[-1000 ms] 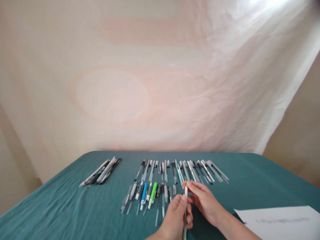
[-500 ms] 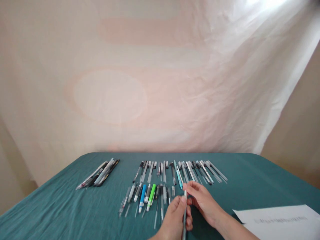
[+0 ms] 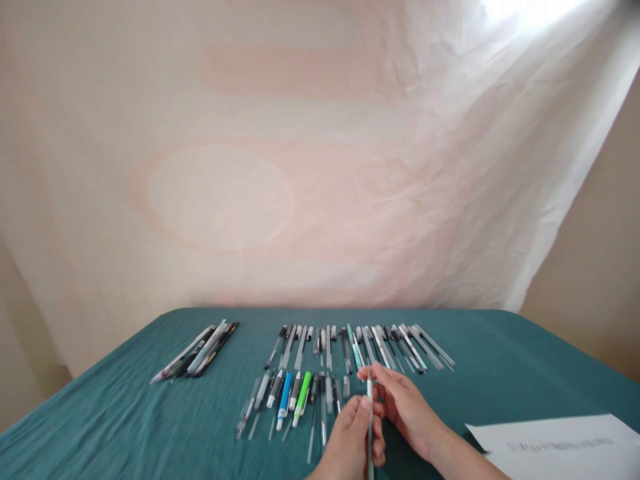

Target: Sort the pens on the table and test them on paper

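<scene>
My left hand (image 3: 354,437) is closed round a slim white pen (image 3: 370,427), which points away from me, its upper end sticking out past the thumb. My right hand (image 3: 403,403) is at that far end, with its fingertips pinched at the pen's tip. Any small part between those fingertips is too fine to make out. Just left of my hands lies a row of pen parts, among them a blue pen piece (image 3: 285,398) and a green one (image 3: 303,397), with clear barrels and thin refills.
Behind runs a long row of pens and caps (image 3: 385,347). A bundle of pens (image 3: 205,350) lies at the back left. White paper with blurred print (image 3: 555,443) rests at the right, on the green tablecloth (image 3: 125,400). A pale sheet (image 3: 320,167) hangs behind the table.
The fingers of my right hand have shifted slightly at the pen's tip, and its index finger reaches a little further left. My left hand keeps its grip. The view has tilted slightly.
</scene>
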Motion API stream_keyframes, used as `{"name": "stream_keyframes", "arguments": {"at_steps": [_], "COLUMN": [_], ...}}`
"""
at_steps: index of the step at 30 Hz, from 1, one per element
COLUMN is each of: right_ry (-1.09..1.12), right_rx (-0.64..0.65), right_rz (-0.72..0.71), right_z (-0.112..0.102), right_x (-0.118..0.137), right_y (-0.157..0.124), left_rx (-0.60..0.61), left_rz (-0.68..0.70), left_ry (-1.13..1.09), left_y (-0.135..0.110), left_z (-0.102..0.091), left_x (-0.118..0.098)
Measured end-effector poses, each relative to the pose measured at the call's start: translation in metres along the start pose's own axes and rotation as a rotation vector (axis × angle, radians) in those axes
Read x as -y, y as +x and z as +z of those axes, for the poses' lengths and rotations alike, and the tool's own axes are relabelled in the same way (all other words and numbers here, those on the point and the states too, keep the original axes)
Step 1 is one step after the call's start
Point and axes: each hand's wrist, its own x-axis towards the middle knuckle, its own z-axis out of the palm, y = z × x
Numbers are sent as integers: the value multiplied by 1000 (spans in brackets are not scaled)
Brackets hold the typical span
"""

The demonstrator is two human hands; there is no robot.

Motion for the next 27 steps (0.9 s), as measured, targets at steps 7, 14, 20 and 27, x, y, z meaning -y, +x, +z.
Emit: {"name": "stream_keyframes", "arguments": {"at_steps": [7, 14, 20, 27], "right_ry": [9, 28, 0, -21], "right_rx": [-26, -21, -53, -2], "right_rz": [-27, 6, 11, 25], "right_z": [-5, -2, -2, -5], "right_x": [-5, 1, 0, -1], "right_y": [4, 1, 2, 2], "left_rx": [20, -4, -7, -44], "left_rz": [19, 9, 13, 22], "left_ry": [34, 10, 24, 7], "left_y": [0, 0, 0, 0], "left_z": [0, 1, 0, 2], "left_x": [3, 1, 3, 2]}}
